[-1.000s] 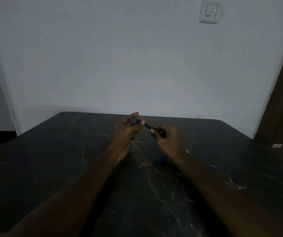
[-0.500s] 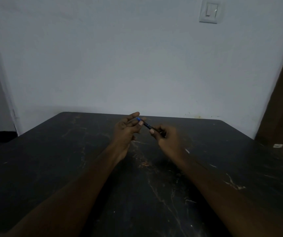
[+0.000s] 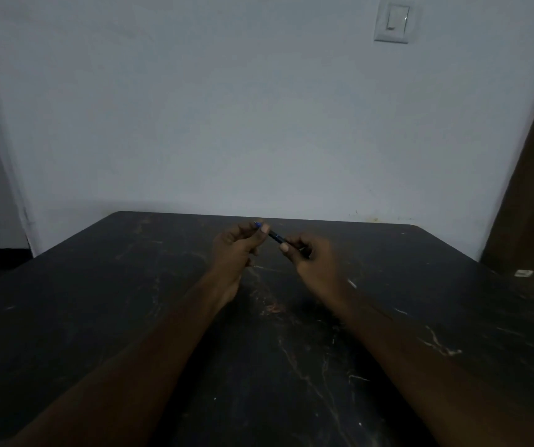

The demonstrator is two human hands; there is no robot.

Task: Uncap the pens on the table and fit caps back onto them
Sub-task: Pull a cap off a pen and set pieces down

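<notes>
Pen [image 3: 275, 236] is in the air between both hands, over the far middle of the table [image 3: 98, 317], not touching it. Long axis runs far-left to near-right, with the far-left end a bit higher. Blue end [image 3: 257, 224] pokes out past the left hand [image 3: 236, 250]. The dark barrel goes into the right hand [image 3: 312, 258]. Only a short stretch of barrel shows between the two grips.

Left hand: fingers curled round the pen just below the blue end, thumb on it. Right hand: pinches the barrel between thumb and curled fingers, rest of the pen hidden in the fist. Both hands grip the same pen, close together but not touching each other. Neither hand is nearer and neither is free.

By its colour the blue end is probably the cap. It is too small and dim to tell whether it is seated, half off or going on, and no seam is visible.

Judgement: the step in hand is a cap pull or a cap push. Either way the move runs along the pen's axis. To part them, left hand goes far-left and right hand near-right. To seat the cap, the reverse. Off-axis force could jam the cap. The grips are short, so a slip is possible if the cap is tight.

Rest: pale wall [image 3: 259, 124] behind the table, switch [image 3: 391, 21] high on the right.
</notes>
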